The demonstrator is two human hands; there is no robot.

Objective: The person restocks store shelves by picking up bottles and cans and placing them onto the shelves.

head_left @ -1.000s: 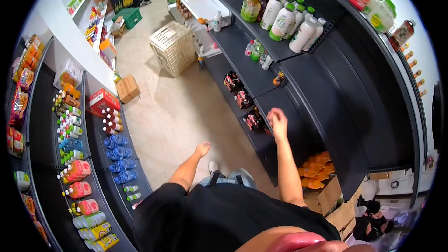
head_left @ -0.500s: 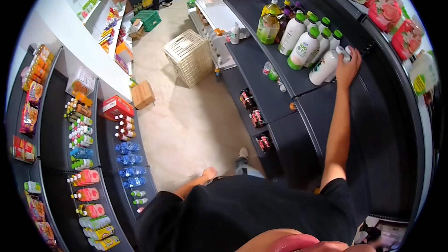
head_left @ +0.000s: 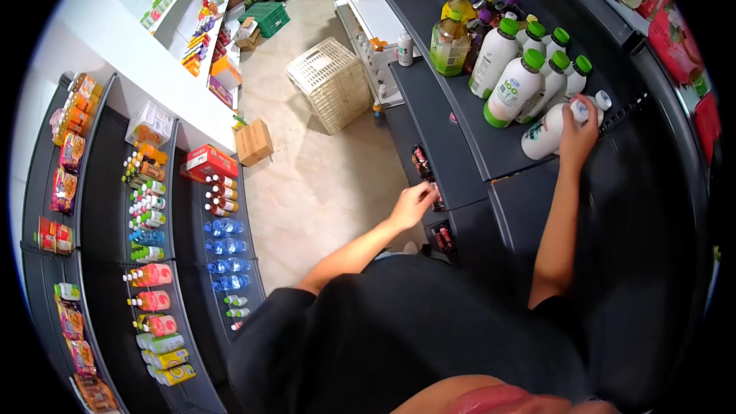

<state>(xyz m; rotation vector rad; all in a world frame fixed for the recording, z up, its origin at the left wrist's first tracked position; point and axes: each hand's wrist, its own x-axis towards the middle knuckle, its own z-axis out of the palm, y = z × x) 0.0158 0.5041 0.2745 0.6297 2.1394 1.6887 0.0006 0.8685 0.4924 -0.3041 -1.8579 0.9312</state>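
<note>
My right hand [head_left: 580, 138] is wrapped round the neck of a white bottle [head_left: 543, 135] with a white cap and dark lettering, which stands tilted on the dark shelf [head_left: 498, 155]. Just behind it shows a second white cap [head_left: 603, 100]; the rest of that bottle is mostly hidden by my fingers. Beside them stands a cluster of white bottles [head_left: 512, 92] with green caps. My left hand [head_left: 414, 203] hovers over the lower shelf's edge, its fingers loosely curled with nothing seen in them, close to dark-and-red packs [head_left: 443, 239].
Bottles of yellow-green drink [head_left: 451, 44] stand at the shelf's far end. A cream plastic basket [head_left: 330, 84] and a cardboard box [head_left: 253, 142] sit on the floor. Shelving with bottled drinks [head_left: 224, 245] lines the left side. Pink packs [head_left: 676, 50] hang over the right shelf.
My left hand has risen from beside my body to the lower shelf. My right hand stays at the white-capped bottles, now round the front one's neck. The view has shifted slightly.
</note>
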